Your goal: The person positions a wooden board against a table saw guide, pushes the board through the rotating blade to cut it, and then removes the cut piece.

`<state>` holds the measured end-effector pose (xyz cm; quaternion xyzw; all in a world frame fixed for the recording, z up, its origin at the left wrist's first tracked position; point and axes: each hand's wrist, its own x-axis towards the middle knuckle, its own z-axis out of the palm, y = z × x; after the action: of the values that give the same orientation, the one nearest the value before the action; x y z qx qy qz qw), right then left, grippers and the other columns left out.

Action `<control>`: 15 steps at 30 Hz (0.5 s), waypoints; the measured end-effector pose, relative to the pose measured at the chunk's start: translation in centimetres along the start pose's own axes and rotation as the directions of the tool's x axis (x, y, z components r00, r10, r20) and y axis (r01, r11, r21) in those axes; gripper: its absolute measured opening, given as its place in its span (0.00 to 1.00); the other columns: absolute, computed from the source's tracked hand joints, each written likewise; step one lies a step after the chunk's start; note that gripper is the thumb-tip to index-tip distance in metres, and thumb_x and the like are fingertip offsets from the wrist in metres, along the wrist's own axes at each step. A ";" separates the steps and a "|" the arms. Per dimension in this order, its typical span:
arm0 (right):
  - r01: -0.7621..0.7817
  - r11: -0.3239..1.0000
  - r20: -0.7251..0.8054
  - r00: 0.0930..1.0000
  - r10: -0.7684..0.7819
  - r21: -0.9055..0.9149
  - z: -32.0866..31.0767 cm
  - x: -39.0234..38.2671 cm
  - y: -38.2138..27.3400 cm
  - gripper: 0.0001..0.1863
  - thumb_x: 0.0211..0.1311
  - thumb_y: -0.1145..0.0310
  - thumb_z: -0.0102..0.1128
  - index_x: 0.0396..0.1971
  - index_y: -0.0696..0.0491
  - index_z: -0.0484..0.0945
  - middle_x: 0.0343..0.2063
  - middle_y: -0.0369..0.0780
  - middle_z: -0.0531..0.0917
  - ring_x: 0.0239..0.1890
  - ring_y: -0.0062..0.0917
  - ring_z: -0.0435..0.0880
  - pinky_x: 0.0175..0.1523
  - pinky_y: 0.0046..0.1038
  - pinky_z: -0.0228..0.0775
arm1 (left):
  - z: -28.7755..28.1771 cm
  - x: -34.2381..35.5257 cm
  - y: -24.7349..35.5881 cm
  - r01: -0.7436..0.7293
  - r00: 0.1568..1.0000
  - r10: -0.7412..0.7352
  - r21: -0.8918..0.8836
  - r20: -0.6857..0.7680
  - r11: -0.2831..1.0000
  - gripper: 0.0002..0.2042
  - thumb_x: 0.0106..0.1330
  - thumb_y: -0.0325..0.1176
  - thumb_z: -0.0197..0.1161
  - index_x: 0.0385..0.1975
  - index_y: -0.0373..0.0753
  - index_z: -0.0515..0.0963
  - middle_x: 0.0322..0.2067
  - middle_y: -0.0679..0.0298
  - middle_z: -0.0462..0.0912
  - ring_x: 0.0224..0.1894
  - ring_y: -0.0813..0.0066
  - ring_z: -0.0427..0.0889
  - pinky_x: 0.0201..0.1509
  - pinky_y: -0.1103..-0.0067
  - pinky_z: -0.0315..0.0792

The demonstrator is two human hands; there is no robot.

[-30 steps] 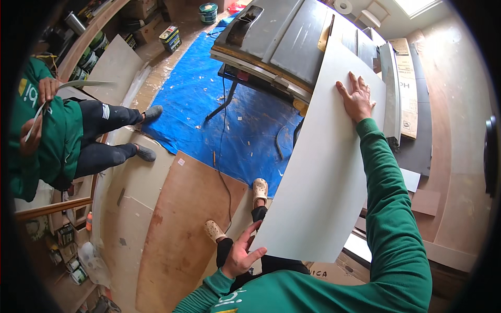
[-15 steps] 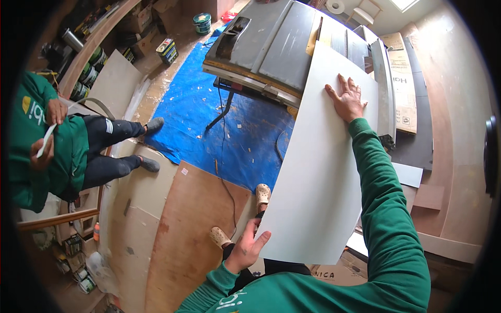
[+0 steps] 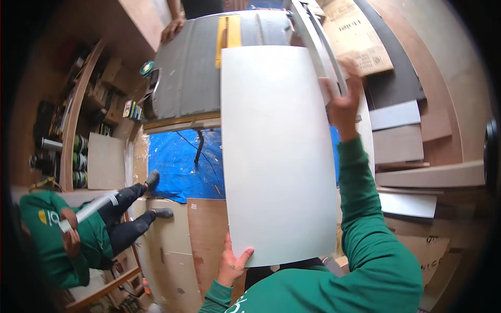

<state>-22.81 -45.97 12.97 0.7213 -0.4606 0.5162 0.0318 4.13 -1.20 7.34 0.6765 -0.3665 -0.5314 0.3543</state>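
A long white panel (image 3: 279, 156) lies with its far part on the grey table saw (image 3: 190, 73), its near end by my body. My left hand (image 3: 233, 263) grips the panel's near left edge, thumb on top and fingers out of sight beneath. Beside the panel's far right edge, my right hand (image 3: 344, 99) straddles the near end of the metal rip fence (image 3: 319, 36), thumb on one side and fingers on the other, somewhat blurred. The panel runs close along the fence. A yellow insert (image 3: 229, 34) shows just past the panel's far end.
Another person's hand (image 3: 173, 30) rests on the saw's far left corner. At left, a person in a green sweater (image 3: 57, 235) handles a white strip (image 3: 96, 206). A blue tarp (image 3: 177, 164) and brown board (image 3: 206, 224) cover the floor. Cardboard (image 3: 355, 36) lies right of the fence.
The panel has straightened from a slant and now lines up with the fence. My right hand has left the panel's top for the fence end. Another person's hand has appeared on the saw.
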 end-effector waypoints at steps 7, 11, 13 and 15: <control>-0.879 0.432 -0.401 0.476 0.783 -0.200 -9.8 -23.7 29.7 0.29 0.79 0.54 0.60 0.63 0.65 0.76 0.59 0.53 0.82 0.63 0.40 0.81 0.70 0.38 0.70 | 0.2 0.6 2.6 -0.018 0.997 0.010 0.105 0.082 0.994 0.46 0.71 0.35 0.74 0.81 0.32 0.50 0.65 0.49 0.78 0.63 0.58 0.82 0.68 0.68 0.74; -0.869 0.491 0.244 0.488 0.838 0.052 4.7 -25.5 25.0 0.23 0.73 0.59 0.67 0.59 0.59 0.79 0.58 0.49 0.83 0.59 0.34 0.81 0.65 0.36 0.72 | 0.1 0.0 2.6 0.045 0.998 -0.049 0.143 0.027 0.989 0.45 0.70 0.36 0.75 0.80 0.32 0.53 0.65 0.49 0.77 0.64 0.58 0.80 0.69 0.67 0.73; -0.858 0.513 0.328 0.480 0.814 -0.018 8.1 -25.3 23.1 0.23 0.73 0.59 0.67 0.59 0.59 0.80 0.58 0.49 0.83 0.59 0.34 0.81 0.65 0.36 0.72 | 0.0 -0.1 3.1 0.095 0.995 -0.099 0.175 0.014 0.980 0.44 0.70 0.36 0.75 0.79 0.32 0.53 0.65 0.49 0.76 0.64 0.58 0.80 0.70 0.66 0.73; -0.849 0.524 0.335 0.476 0.813 -0.065 9.3 -25.5 22.5 0.23 0.73 0.59 0.67 0.58 0.59 0.80 0.57 0.49 0.83 0.59 0.34 0.81 0.65 0.37 0.72 | 0.1 0.0 3.5 0.119 0.992 -0.126 0.190 0.028 0.975 0.44 0.69 0.35 0.75 0.79 0.33 0.53 0.67 0.49 0.75 0.65 0.58 0.79 0.70 0.66 0.73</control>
<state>-32.96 -47.59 -20.72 0.4815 -0.7215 0.3648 -0.3383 3.65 -2.85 10.34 0.7175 -0.3797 -0.5286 0.2481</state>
